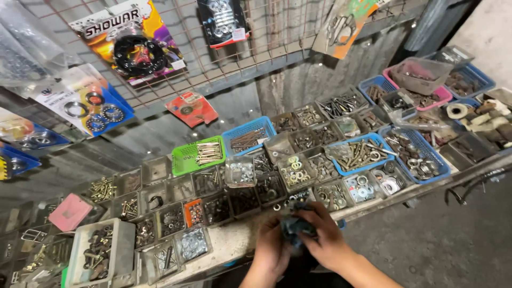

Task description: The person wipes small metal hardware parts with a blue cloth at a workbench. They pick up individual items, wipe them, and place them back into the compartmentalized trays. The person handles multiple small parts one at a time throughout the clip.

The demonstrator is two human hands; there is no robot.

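Observation:
Both my hands meet at the bottom middle of the head view, in front of a shelf of small parts. My left hand [271, 250] and my right hand [326, 242] are closed together around a dark bluish rag [295, 226], bunched between the fingers. Whatever may be wrapped inside the rag is hidden. Just beyond my fingers lie a few loose washers [292, 200] on the shelf edge, next to small trays of nuts [269, 188].
The shelf [234, 242] carries several small trays and baskets of bolts, nuts and washers: a green basket [184, 160], blue baskets [250, 130], a pink basket [440, 95]. Packaged bearings and parts hang on a wire grid [224, 66] above. Grey concrete floor [442, 240] lies at right.

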